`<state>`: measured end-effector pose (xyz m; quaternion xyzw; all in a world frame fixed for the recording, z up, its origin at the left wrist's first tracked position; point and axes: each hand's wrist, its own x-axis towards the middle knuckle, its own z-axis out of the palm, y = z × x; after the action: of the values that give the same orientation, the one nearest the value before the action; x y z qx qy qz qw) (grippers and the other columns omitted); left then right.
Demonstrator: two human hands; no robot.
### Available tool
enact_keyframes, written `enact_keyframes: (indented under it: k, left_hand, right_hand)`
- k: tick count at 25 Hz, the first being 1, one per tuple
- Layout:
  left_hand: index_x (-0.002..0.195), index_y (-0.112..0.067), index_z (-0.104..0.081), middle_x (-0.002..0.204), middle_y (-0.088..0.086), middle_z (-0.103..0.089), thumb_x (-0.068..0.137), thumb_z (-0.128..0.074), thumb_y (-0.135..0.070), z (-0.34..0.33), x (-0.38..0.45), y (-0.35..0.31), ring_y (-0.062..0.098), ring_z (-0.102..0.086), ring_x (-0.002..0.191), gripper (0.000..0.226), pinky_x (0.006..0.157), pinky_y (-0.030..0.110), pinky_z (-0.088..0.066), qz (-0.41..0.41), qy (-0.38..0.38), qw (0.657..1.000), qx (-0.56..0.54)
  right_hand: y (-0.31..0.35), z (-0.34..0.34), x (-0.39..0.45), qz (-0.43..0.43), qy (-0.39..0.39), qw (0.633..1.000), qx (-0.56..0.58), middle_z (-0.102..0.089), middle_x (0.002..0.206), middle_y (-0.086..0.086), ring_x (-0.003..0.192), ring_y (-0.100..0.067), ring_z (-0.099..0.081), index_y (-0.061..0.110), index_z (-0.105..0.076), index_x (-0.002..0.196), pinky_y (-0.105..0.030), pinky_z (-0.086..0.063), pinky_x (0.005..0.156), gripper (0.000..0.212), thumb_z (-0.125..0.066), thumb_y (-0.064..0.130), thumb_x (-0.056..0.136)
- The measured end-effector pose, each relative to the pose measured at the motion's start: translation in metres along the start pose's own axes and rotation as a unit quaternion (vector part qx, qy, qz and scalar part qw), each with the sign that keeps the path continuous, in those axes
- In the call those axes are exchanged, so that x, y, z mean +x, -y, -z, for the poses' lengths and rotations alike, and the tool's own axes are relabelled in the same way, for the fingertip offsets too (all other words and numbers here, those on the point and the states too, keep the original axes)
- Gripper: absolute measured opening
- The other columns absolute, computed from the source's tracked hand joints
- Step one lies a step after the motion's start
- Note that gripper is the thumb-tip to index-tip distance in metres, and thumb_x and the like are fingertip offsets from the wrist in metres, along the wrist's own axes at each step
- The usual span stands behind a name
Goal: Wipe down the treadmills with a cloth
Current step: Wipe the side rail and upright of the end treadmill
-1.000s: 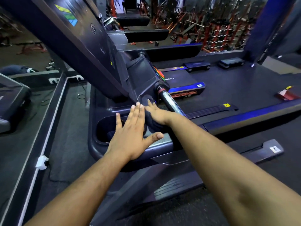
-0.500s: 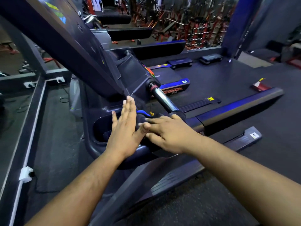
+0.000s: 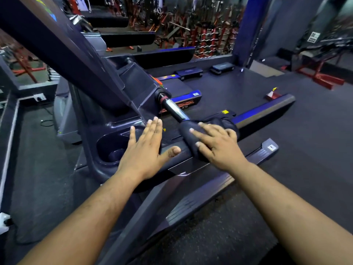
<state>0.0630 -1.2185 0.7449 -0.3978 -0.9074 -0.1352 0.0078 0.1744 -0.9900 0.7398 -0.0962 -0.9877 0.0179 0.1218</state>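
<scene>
A dark treadmill fills the view, its console tray in front of me and a chrome grip bar slanting down from the display housing. A dark cloth is draped over the black side handrail where the chrome bar ends. My right hand lies on the cloth with fingers spread, pressing it onto the rail. My left hand rests flat and open on the tray's rim beside the cup holder, holding nothing.
More treadmills line up behind this one. Black step platforms sit on the rubber floor beyond, with red weight racks further back. A blue pillar stands at right. A foot rail runs below the handrail.
My right hand has slid the cloth rightward along the handrail, away from my left hand. The left hand stays flat on the tray.
</scene>
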Motion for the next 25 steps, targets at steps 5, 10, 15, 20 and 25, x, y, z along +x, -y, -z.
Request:
enact_keyframes:
  k: [5, 10, 15, 20, 25]
  left_hand:
    - [0.158, -0.018, 0.007, 0.166, -0.005, 0.01, 0.067, 0.012, -0.093, 0.0, 0.002, 0.005, 0.006, 0.012, 0.151, 0.117, 0.122, 0.047, 0.012, -0.01, -0.022, 0.997, -0.068]
    - [0.159, -0.017, 0.003, 0.167, -0.004, 0.006, 0.069, 0.008, -0.093, 0.0, -0.004, 0.007, 0.007, 0.009, 0.151, 0.118, 0.123, 0.049, 0.009, -0.042, -0.027, 0.997, -0.063]
    - [0.159, -0.017, 0.004, 0.166, -0.005, 0.008, 0.066, 0.009, -0.096, 0.001, -0.007, 0.006, 0.006, 0.011, 0.151, 0.122, 0.122, 0.045, 0.011, -0.043, -0.032, 0.995, -0.08]
    - [0.158, -0.017, 0.006, 0.166, -0.003, 0.009, 0.067, 0.01, -0.095, 0.0, -0.006, 0.002, 0.009, 0.011, 0.152, 0.12, 0.122, 0.05, 0.01, -0.053, -0.014, 0.998, -0.013]
    - [0.158, -0.017, 0.005, 0.167, -0.003, 0.008, 0.063, 0.017, -0.094, -0.002, -0.005, -0.013, 0.01, 0.011, 0.152, 0.123, 0.12, 0.057, 0.011, -0.046, -0.001, 0.995, 0.085]
  right_hand:
    - [0.098, -0.025, -0.031, -0.018, -0.063, 0.997, 0.031, -0.037, 0.157, 0.007, 0.135, -0.026, -0.041, 0.039, -0.04, 0.145, -0.054, -0.032, 0.098, 0.055, -0.03, 0.055, 0.094]
    - [0.054, -0.022, -0.017, -0.007, -0.09, 0.996, -0.009, -0.045, 0.151, 0.005, 0.127, -0.024, -0.046, 0.043, -0.045, 0.141, -0.056, -0.03, 0.1, 0.053, -0.031, 0.054, 0.091]
    - [0.124, -0.043, -0.022, -0.054, -0.109, 0.986, 0.114, -0.036, 0.158, 0.0, 0.151, -0.024, -0.018, 0.028, -0.048, 0.144, -0.067, 0.004, 0.116, 0.062, -0.028, 0.056, 0.093]
    - [0.051, -0.039, -0.002, -0.041, -0.114, 0.991, 0.055, -0.041, 0.154, 0.004, 0.151, -0.018, -0.021, 0.031, -0.048, 0.143, -0.069, 0.005, 0.115, 0.071, -0.029, 0.073, 0.089]
    - [0.03, -0.028, 0.024, -0.115, -0.091, 0.988, 0.044, -0.041, 0.154, 0.003, 0.149, -0.021, -0.022, 0.026, -0.045, 0.145, -0.067, 0.001, 0.116, 0.062, -0.026, 0.058, 0.096]
